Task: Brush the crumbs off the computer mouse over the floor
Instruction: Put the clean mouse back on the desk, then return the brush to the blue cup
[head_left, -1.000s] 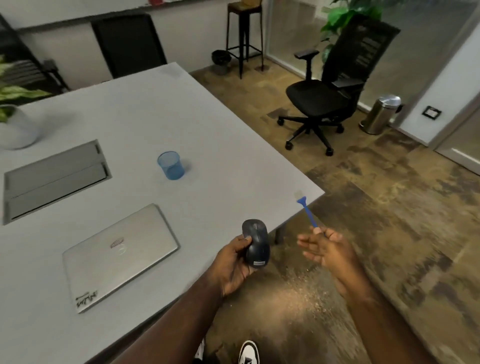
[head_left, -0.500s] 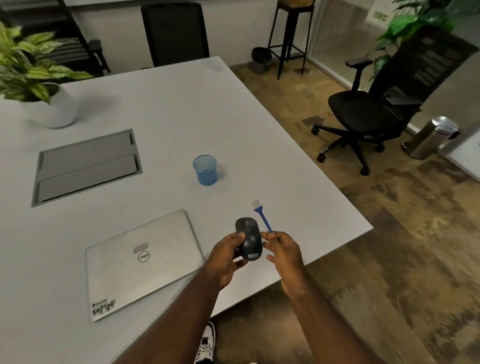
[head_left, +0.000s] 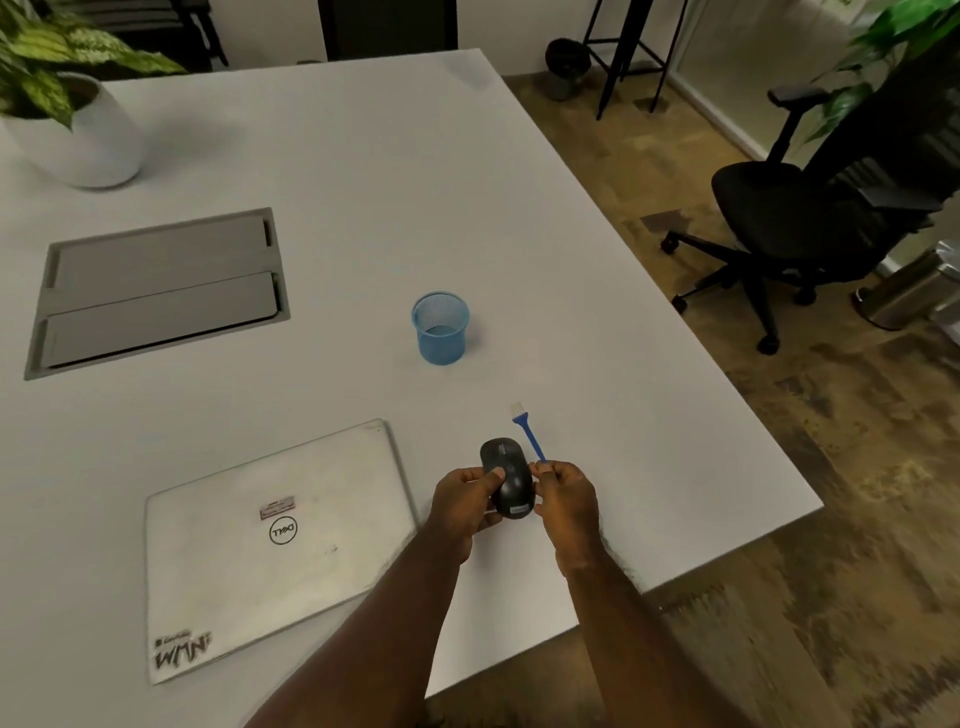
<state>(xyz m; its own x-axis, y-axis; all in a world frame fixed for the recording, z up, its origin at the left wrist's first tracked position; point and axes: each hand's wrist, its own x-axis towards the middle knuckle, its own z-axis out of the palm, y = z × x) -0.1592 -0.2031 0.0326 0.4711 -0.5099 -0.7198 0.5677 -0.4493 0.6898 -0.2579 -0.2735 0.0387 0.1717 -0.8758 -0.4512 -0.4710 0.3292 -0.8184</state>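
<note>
A dark grey computer mouse (head_left: 506, 475) is held above the white table (head_left: 363, 208), near its front right part. My left hand (head_left: 462, 501) grips the mouse from its left side, thumb on top. My right hand (head_left: 566, 493) touches the mouse's right side and pinches the handle of a small blue brush (head_left: 527, 434). The brush points up and away, its white bristles clear of the mouse. Both hands are over the tabletop, not over the floor.
A closed silver laptop (head_left: 270, 540) lies just left of my hands. A blue mesh cup (head_left: 440, 328) stands farther back, a grey cable hatch (head_left: 156, 291) and a potted plant (head_left: 67, 104) at the left. A black office chair (head_left: 810, 213) and a steel bin (head_left: 914, 291) stand on the wooden floor at right.
Both hands, with mouse and brush, have moved from over the floor beyond the table corner to above the tabletop. My right hand has closed in against the mouse.
</note>
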